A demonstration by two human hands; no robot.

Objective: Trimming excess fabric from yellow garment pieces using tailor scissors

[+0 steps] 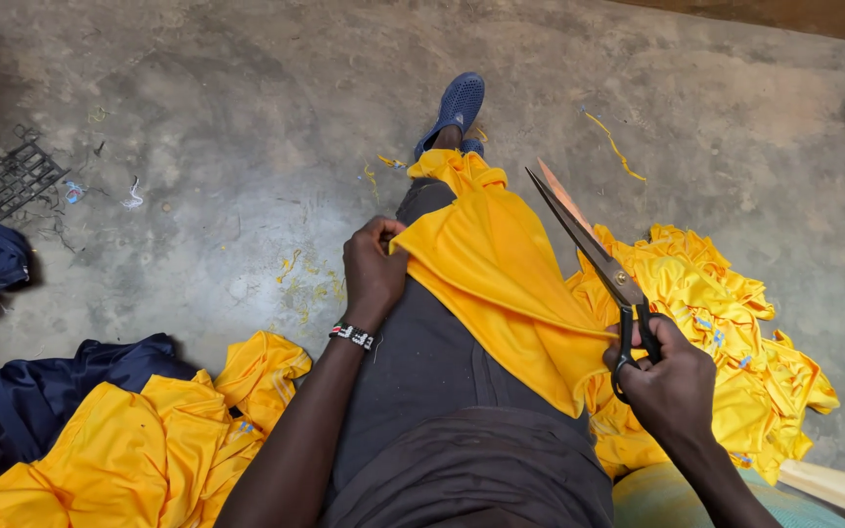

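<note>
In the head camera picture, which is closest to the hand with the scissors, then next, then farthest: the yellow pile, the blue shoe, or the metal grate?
From the right hand, holding the scissors:
1. Yellow pile, right beside the hand, on the floor to the right.
2. Blue shoe, ahead, on the outstretched foot.
3. Metal grate, far left on the floor.

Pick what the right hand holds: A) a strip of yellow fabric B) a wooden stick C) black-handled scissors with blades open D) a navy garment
C: the right hand grips the black-handled metal scissors, blades parted beside the yellow fabric piece that the left hand pinches.
</note>
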